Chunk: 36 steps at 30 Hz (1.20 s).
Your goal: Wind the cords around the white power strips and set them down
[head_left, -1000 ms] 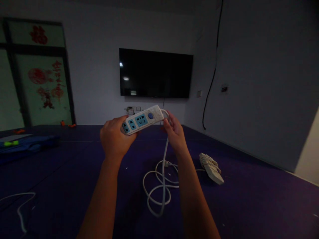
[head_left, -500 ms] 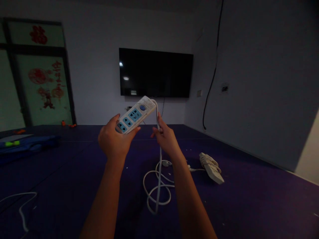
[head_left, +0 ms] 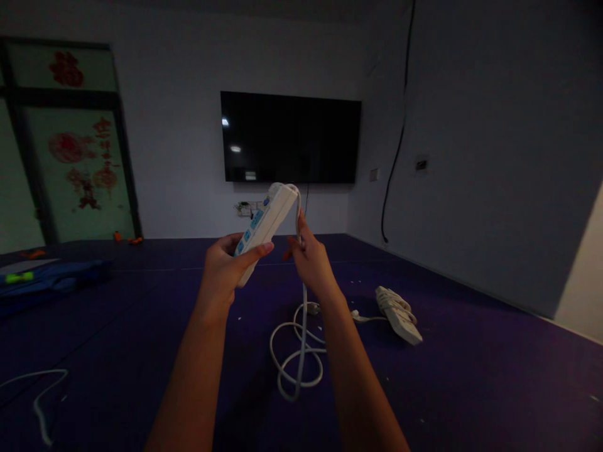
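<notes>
My left hand is closed around the lower end of a white power strip with blue sockets. The strip is tilted, its side edge toward me and its sockets facing left. From its upper end a white cord bends over and drops through my right hand, whose thumb and fingers pinch it. Below, the cord lies in loose loops on the purple surface, with a plug beside them, partly behind my right forearm.
A second power strip, wrapped in its own cord, lies to the right. Another white cable is at lower left. Blue cloth lies at far left. A television hangs on the back wall, and a black cable runs down the right wall.
My left hand has turned the power strip, so its side edge now shows and the sockets face left. My right hand stays on the cord in nearly the same place.
</notes>
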Each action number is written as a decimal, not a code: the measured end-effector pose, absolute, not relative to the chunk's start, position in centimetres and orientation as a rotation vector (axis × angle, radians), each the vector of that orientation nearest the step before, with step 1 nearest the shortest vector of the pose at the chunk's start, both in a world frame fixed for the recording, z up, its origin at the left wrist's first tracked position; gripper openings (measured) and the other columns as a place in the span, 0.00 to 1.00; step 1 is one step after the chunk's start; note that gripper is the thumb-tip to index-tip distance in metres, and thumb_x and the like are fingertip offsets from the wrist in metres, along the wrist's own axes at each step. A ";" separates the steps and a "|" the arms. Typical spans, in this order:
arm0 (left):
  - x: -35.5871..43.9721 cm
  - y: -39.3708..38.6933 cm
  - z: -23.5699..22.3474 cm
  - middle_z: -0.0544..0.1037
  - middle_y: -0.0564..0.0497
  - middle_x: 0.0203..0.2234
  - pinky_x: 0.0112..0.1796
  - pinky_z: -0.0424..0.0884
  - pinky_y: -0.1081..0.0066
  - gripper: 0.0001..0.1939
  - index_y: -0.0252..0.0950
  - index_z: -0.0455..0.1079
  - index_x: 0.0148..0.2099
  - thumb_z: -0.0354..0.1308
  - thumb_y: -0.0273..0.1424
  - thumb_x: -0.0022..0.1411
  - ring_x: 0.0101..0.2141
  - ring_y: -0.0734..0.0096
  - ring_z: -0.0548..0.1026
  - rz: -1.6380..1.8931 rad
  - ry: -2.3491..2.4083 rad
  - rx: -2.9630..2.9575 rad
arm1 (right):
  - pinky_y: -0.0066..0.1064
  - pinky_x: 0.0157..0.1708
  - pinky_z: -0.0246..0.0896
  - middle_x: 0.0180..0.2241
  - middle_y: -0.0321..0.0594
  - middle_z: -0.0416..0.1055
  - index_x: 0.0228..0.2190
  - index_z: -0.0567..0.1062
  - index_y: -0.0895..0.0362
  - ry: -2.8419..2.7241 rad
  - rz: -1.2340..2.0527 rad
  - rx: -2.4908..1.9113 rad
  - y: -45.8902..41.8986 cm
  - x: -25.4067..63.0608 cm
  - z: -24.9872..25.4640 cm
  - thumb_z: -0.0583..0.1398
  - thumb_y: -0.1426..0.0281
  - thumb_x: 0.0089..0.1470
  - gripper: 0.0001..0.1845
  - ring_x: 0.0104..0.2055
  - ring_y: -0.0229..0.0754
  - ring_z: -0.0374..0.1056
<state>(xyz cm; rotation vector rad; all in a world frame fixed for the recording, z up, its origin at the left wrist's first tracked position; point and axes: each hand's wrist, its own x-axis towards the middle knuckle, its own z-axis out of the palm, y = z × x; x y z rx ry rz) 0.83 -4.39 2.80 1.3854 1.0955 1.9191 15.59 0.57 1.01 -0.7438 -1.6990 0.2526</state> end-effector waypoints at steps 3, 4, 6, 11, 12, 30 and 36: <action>0.8 -4.3 2.8 0.78 0.49 0.29 0.28 0.69 0.71 0.24 0.33 0.74 0.35 0.71 0.36 0.32 0.28 0.69 0.75 1.880 1.053 1.336 | 0.40 0.30 0.67 0.23 0.37 0.72 0.64 0.42 0.53 -1.687 0.256 -0.742 0.7 15.2 0.8 0.52 0.68 0.56 0.38 0.23 0.43 0.67; 0.9 -4.2 2.8 0.78 0.49 0.29 0.28 0.69 0.71 0.23 0.33 0.74 0.35 0.71 0.35 0.32 0.28 0.69 0.75 1.868 1.037 1.320 | 0.41 0.30 0.67 0.23 0.37 0.72 0.64 0.41 0.53 -1.685 0.255 -0.744 0.7 15.1 0.8 0.52 0.68 0.55 0.40 0.23 0.43 0.68; 0.9 -4.3 2.9 0.79 0.49 0.28 0.28 0.68 0.71 0.22 0.34 0.74 0.34 0.71 0.35 0.32 0.28 0.69 0.74 1.837 1.000 1.290 | 0.41 0.30 0.67 0.24 0.38 0.72 0.64 0.39 0.54 -1.686 0.246 -0.756 0.7 15.0 0.8 0.53 0.68 0.54 0.42 0.23 0.44 0.68; 1.1 -4.1 2.8 0.78 0.49 0.26 0.24 0.66 0.72 0.20 0.35 0.75 0.30 0.71 0.38 0.32 0.25 0.70 0.73 1.842 0.906 1.170 | 0.39 0.29 0.66 0.25 0.39 0.72 0.64 0.41 0.53 -1.726 0.224 -0.761 0.1 14.2 0.9 0.55 0.68 0.53 0.42 0.23 0.44 0.67; 1.2 -4.0 2.8 0.78 0.49 0.25 0.24 0.66 0.72 0.19 0.35 0.75 0.30 0.70 0.39 0.33 0.25 0.70 0.72 1.859 0.900 1.144 | 0.38 0.29 0.65 0.25 0.38 0.72 0.64 0.41 0.52 -1.744 0.229 -0.762 0.0 13.9 0.9 0.55 0.68 0.53 0.42 0.23 0.43 0.67; 0.3 -3.0 1.9 0.78 0.49 0.31 0.29 0.68 0.70 0.28 0.35 0.71 0.41 0.68 0.44 0.38 0.30 0.65 0.75 2.318 1.501 1.489 | 0.32 0.36 0.62 0.39 0.48 0.76 0.63 0.47 0.54 -2.003 0.043 -1.069 -1.7 11.4 1.2 0.51 0.68 0.58 0.34 0.37 0.46 0.72; -0.7 -4.6 2.5 0.78 0.45 0.36 0.35 0.65 0.62 0.25 0.40 0.70 0.46 0.63 0.45 0.47 0.39 0.53 0.74 2.005 2.339 1.874 | 0.34 0.38 0.61 0.42 0.52 0.75 0.59 0.57 0.57 -2.132 -0.106 -1.203 -2.7 11.3 1.6 0.50 0.69 0.59 0.26 0.42 0.49 0.72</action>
